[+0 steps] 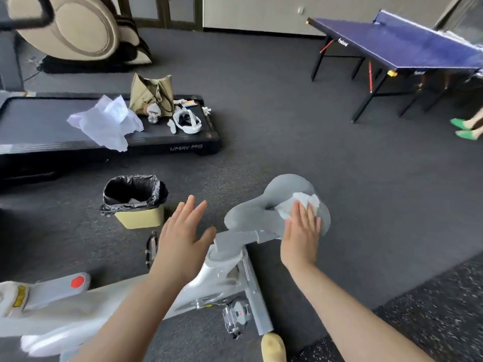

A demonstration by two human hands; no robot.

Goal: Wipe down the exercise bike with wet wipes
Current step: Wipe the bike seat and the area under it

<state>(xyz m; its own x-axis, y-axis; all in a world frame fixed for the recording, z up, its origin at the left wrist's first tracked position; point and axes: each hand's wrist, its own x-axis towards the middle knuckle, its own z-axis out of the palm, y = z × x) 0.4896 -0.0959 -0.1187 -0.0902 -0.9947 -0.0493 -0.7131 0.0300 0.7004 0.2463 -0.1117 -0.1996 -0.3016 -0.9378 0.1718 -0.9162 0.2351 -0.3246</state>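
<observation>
Hands, two: right hand (pixel 300 231) flat on one wipe (pixel 300 203), left hand (pixel 183 236) spread, empty.

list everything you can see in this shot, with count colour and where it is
exercise bike: 1, white frame, bottom centre
saddle: 1, grey, atop the bike, centre right
wet wipe: 1, white, on the saddle under the right hand
bin: 1, yellow, black liner, left of saddle
treadmill: 1, black, left
tote bag: 1, olive, on treadmill
headset: 1, white, on treadmill
table tennis table: 1, blue, top right
massage chair: 1, beige, top left
left hand: open, over the bike frame
right hand: flat, pressing the wipe
</observation>
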